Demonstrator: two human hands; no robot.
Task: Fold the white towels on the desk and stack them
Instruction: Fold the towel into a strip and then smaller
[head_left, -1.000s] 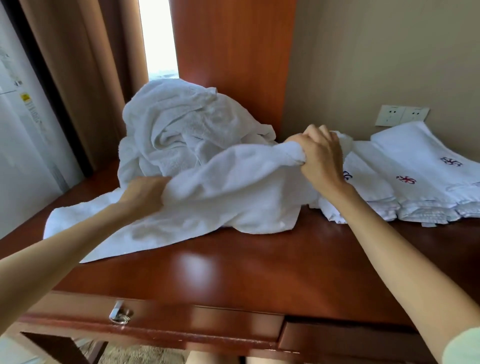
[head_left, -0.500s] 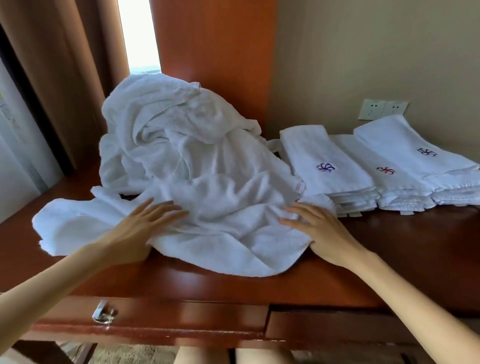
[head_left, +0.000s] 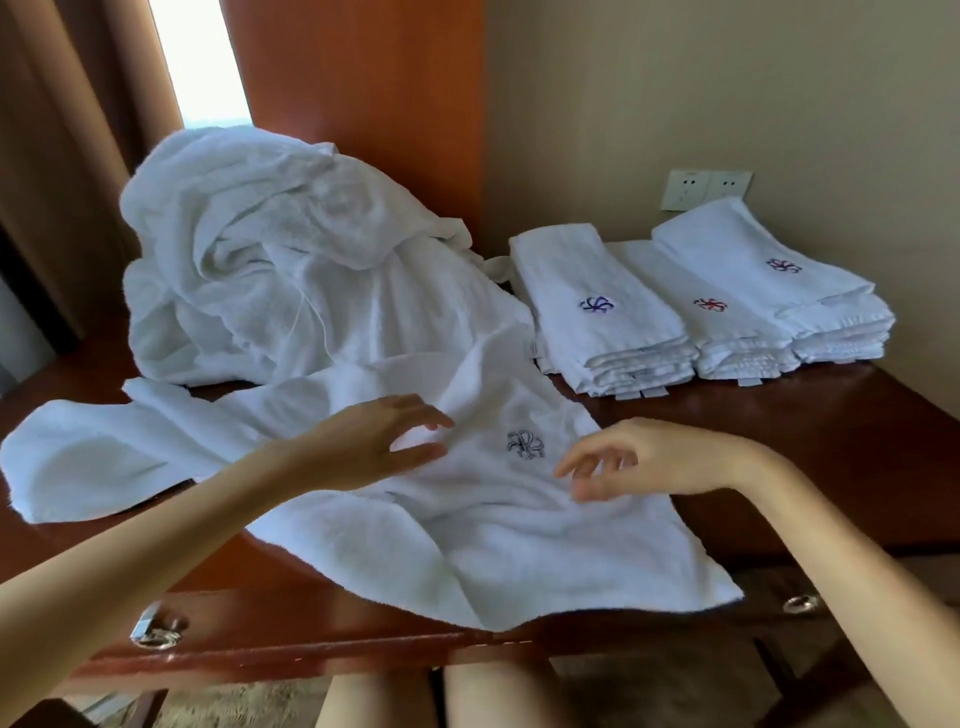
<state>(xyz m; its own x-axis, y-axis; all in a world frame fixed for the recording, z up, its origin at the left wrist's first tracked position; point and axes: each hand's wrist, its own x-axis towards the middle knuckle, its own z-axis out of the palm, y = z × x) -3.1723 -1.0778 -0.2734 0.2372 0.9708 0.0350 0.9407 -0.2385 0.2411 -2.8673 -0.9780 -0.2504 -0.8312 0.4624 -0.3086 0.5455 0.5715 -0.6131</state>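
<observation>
Left hand (head_left: 379, 441) is open, fingers spread, hovering just over or lightly brushing the cloth, gripping nothing; right hand (head_left: 639, 460) likewise loose, fingers curled slightly down, nothing pinched. Contact with the fabric can't be confirmed for either. Between and under them lies the crumpled white terry towel with a dark embroidered flower logo (head_left: 498, 514), logo face-up midway between the two hands, near edge draped over the front lip of the reddish-brown polished wooden desk (head_left: 779, 431). Its left end trails far off to the left across the desk, well apart from the left hand. Judgement: this is the flatten-and-square step ahead of the first fold. To do it well: sweep both palms outward from the logo to kill the ridges, pull the overhanging corner back onto the desk, drag the left tail in so the edges run straight, then pick matching corners. Folding over wrinkles will likely give a lumpy stack. Behind it, touching its far edge, sits the big unfolded heap of white towels (head_left: 270, 270). To the right, near the wall, folded white logo towels sit in three overlapping stacks (head_left: 608, 322), the likely destination.
</observation>
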